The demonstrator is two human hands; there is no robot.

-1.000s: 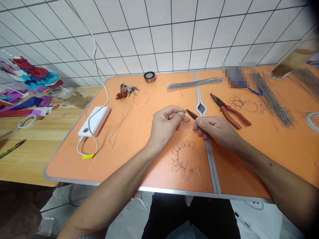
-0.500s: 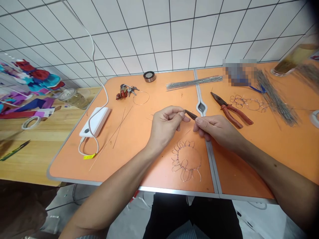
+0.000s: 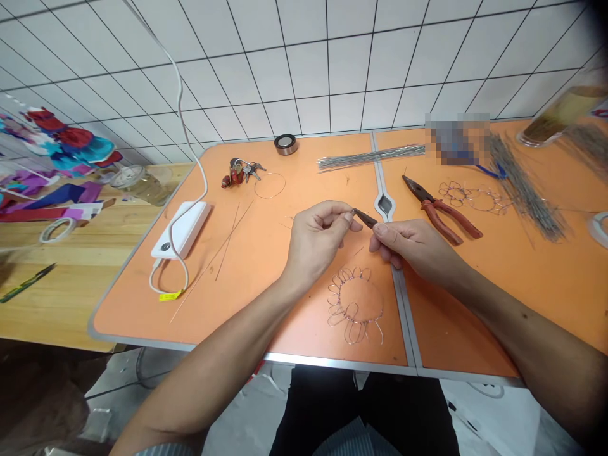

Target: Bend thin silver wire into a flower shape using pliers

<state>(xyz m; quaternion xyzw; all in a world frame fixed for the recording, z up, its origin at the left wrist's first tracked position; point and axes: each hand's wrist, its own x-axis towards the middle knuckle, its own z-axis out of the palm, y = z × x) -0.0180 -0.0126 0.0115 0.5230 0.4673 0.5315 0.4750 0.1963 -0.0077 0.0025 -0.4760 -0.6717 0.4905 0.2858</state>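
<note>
My right hand (image 3: 409,246) is closed around a slim dark tool with a tapered tip (image 3: 365,218), perhaps tweezers; the palm hides its rear part. Just left of it, my left hand (image 3: 319,237) is pinched, thumb against fingers, right at the tool's tip. Whatever lies in that pinch is too small to make out. Below both hands, a ring of thin wire with petal-like loops (image 3: 355,305) lies flat on the orange table (image 3: 256,253). Pliers with red handles (image 3: 439,212) rest to the right of my right hand.
Toward the wall lie a bundle of straight wires (image 3: 370,157), a tape roll (image 3: 285,144) and keys (image 3: 243,171). A white power bank (image 3: 181,229) with a cable sits left. More looped wire (image 3: 475,196) and a second wire bundle (image 3: 527,190) lie right, near a glass container (image 3: 560,114).
</note>
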